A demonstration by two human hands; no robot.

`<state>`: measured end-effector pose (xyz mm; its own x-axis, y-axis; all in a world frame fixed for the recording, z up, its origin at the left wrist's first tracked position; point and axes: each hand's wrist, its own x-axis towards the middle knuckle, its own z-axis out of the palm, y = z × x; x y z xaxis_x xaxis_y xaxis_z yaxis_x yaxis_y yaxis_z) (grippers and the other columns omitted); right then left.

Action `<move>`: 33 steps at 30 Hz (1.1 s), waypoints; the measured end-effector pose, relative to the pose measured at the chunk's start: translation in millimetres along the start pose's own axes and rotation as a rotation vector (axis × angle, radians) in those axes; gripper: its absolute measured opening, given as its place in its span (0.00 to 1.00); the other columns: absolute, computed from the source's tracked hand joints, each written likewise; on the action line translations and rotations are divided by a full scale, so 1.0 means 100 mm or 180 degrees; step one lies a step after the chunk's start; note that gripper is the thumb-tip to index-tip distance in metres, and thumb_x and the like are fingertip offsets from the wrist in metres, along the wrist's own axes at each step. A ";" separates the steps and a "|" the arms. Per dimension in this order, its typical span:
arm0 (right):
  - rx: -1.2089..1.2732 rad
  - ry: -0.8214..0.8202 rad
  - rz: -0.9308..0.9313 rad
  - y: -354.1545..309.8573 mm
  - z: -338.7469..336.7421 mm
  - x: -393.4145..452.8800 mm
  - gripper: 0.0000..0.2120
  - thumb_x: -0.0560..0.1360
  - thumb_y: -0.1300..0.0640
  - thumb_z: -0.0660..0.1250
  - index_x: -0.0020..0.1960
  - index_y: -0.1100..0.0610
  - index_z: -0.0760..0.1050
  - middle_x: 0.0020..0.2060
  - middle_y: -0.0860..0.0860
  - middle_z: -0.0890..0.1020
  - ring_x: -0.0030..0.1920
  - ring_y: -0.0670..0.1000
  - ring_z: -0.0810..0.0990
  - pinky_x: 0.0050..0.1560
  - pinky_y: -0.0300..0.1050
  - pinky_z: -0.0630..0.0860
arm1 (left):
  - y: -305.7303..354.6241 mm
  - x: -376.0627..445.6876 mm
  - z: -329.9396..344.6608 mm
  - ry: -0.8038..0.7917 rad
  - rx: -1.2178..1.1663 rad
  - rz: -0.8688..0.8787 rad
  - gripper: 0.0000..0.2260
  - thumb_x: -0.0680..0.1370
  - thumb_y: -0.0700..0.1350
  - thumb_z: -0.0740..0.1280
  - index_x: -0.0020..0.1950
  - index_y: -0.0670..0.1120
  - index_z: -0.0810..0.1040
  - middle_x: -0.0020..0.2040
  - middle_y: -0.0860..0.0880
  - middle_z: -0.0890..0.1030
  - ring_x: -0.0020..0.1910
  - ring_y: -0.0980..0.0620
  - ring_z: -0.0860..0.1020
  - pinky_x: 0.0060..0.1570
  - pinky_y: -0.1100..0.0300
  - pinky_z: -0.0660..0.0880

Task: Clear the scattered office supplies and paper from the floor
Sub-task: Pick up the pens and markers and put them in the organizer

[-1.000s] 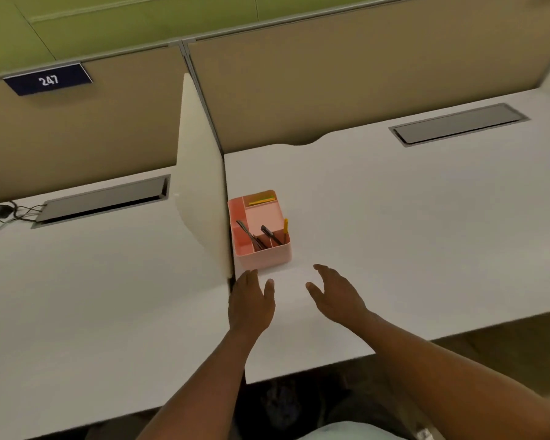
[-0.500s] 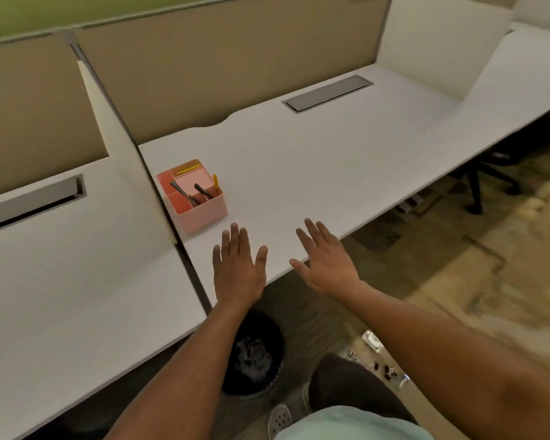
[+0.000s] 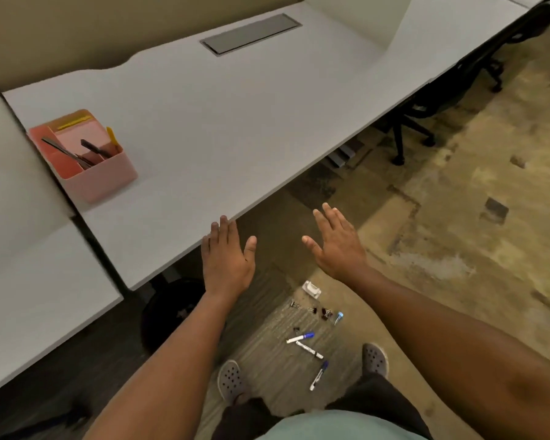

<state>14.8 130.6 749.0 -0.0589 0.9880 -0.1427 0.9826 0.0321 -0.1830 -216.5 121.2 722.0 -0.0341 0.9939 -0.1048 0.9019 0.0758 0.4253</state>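
Left hand (image 3: 227, 263), flat and empty, fingers spread, overlaps the counter (image 3: 235, 122) edge. Right hand (image 3: 338, 246), at 3 o'clock from it, likewise splayed, holding nothing. Markers (image 3: 300, 338) and binder clips (image 3: 324, 312) lie on the floor (image 3: 458, 233) at 6 o'clock.

The light is soft and even, coming from overhead with a warm, yellowish cast. The pale surface (image 3: 235, 122) is brightest and shows no glare. Deep shadow fills the space beneath it, where details are lost. The wide lens bends straight edges near the frame borders. Slight motion blur softens the floor (image 3: 458, 233) and left corner.
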 end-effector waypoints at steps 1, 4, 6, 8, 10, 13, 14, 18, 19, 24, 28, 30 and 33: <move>0.0031 0.0019 0.0026 0.12 0.05 -0.01 0.33 0.79 0.35 0.49 0.79 0.50 0.49 0.79 0.50 0.48 0.79 0.51 0.45 0.77 0.51 0.49 | 0.05 0.01 0.10 0.0027 -0.0026 0.0004 0.30 0.82 0.61 0.44 0.79 0.45 0.51 0.80 0.47 0.49 0.79 0.48 0.45 0.77 0.48 0.44; 0.0121 -0.0009 0.0140 0.55 0.31 0.04 0.32 0.79 0.36 0.50 0.78 0.51 0.52 0.79 0.50 0.52 0.79 0.51 0.49 0.77 0.51 0.52 | 0.21 0.06 0.50 0.0077 -0.0049 -0.0018 0.28 0.82 0.59 0.47 0.79 0.45 0.54 0.80 0.47 0.51 0.79 0.49 0.47 0.77 0.48 0.45; 0.0167 -0.0104 0.0207 0.94 0.62 0.13 0.31 0.79 0.37 0.51 0.78 0.52 0.54 0.78 0.51 0.55 0.78 0.52 0.52 0.76 0.52 0.55 | 0.33 0.11 0.94 0.0035 -0.0064 -0.0103 0.27 0.82 0.57 0.49 0.78 0.45 0.57 0.80 0.47 0.53 0.79 0.48 0.49 0.77 0.48 0.46; 0.0233 -0.0304 0.0221 1.32 0.96 0.23 0.31 0.80 0.38 0.51 0.77 0.53 0.55 0.78 0.52 0.57 0.78 0.54 0.54 0.75 0.53 0.56 | 0.42 0.12 1.39 -0.0020 -0.0053 -0.0246 0.26 0.82 0.56 0.52 0.77 0.44 0.59 0.79 0.46 0.56 0.79 0.48 0.51 0.77 0.48 0.47; 0.0281 -0.0570 0.0214 1.68 1.32 0.32 0.30 0.80 0.39 0.51 0.77 0.53 0.55 0.78 0.53 0.57 0.77 0.55 0.55 0.76 0.53 0.56 | 0.49 0.11 1.85 -0.0069 -0.0060 -0.0437 0.25 0.82 0.54 0.55 0.76 0.43 0.61 0.79 0.46 0.57 0.78 0.47 0.53 0.77 0.47 0.49; 0.0326 -0.0899 0.0200 2.20 1.88 0.45 0.29 0.81 0.41 0.51 0.77 0.55 0.56 0.77 0.54 0.59 0.76 0.56 0.57 0.75 0.53 0.56 | 0.58 0.10 2.54 -0.0227 -0.0082 -0.0768 0.24 0.82 0.51 0.57 0.75 0.42 0.63 0.78 0.46 0.59 0.78 0.46 0.55 0.76 0.47 0.51; 0.0348 -0.0990 0.0199 2.36 2.08 0.48 0.28 0.81 0.42 0.51 0.77 0.55 0.56 0.76 0.55 0.61 0.76 0.56 0.59 0.75 0.53 0.57 | 0.59 0.09 2.78 -0.0316 -0.0068 -0.0861 0.24 0.81 0.51 0.57 0.75 0.42 0.64 0.78 0.45 0.59 0.78 0.46 0.55 0.76 0.47 0.51; 0.0563 -0.1317 0.0304 2.87 2.92 0.59 0.27 0.81 0.45 0.54 0.76 0.57 0.59 0.74 0.57 0.65 0.74 0.57 0.62 0.74 0.54 0.60 | 0.56 0.08 3.73 -0.0590 -0.0132 -0.1112 0.25 0.79 0.49 0.59 0.74 0.41 0.65 0.78 0.44 0.61 0.77 0.44 0.57 0.75 0.48 0.52; 0.0608 -0.1372 0.0344 2.98 3.13 0.59 0.26 0.81 0.46 0.55 0.75 0.58 0.60 0.74 0.57 0.65 0.74 0.58 0.62 0.74 0.55 0.61 | 0.54 0.08 3.96 -0.0655 -0.0167 -0.1168 0.25 0.79 0.48 0.61 0.74 0.41 0.65 0.77 0.43 0.61 0.77 0.44 0.58 0.75 0.48 0.53; 0.0730 -0.1666 0.0637 3.42 4.22 0.44 0.24 0.81 0.49 0.57 0.73 0.60 0.63 0.70 0.59 0.69 0.70 0.60 0.66 0.68 0.52 0.66 | 0.25 -0.04 5.05 -0.1118 -0.0192 -0.1309 0.25 0.78 0.47 0.62 0.74 0.40 0.65 0.76 0.41 0.63 0.76 0.42 0.60 0.75 0.48 0.57; 0.0796 -0.1981 0.0955 3.61 5.09 0.22 0.21 0.80 0.51 0.59 0.69 0.61 0.67 0.63 0.60 0.75 0.63 0.61 0.73 0.60 0.52 0.70 | -0.15 -0.19 5.84 -0.1357 -0.0033 -0.1135 0.24 0.76 0.47 0.62 0.70 0.40 0.70 0.71 0.40 0.71 0.71 0.40 0.68 0.72 0.48 0.63; 0.0858 -0.2232 0.1222 3.62 5.46 0.10 0.16 0.79 0.51 0.60 0.62 0.60 0.71 0.55 0.60 0.79 0.55 0.60 0.77 0.51 0.49 0.71 | -0.36 -0.26 6.20 -0.1494 0.0077 -0.0946 0.20 0.75 0.45 0.63 0.67 0.40 0.74 0.64 0.39 0.77 0.63 0.38 0.74 0.65 0.48 0.69; 0.0901 -0.2805 0.1837 3.55 6.06 -0.18 0.12 0.79 0.53 0.59 0.54 0.60 0.75 0.52 0.60 0.81 0.52 0.60 0.78 0.46 0.44 0.68 | -0.62 -0.34 6.72 -0.1799 0.0254 -0.0771 0.14 0.74 0.40 0.65 0.60 0.42 0.77 0.55 0.40 0.78 0.54 0.38 0.76 0.55 0.47 0.74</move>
<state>258.3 32.2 97.0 0.1818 0.3843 -0.9052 0.8332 -0.5491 -0.0658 18.0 29.4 94.9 -0.0282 0.7515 -0.6591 0.9273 0.2659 0.2636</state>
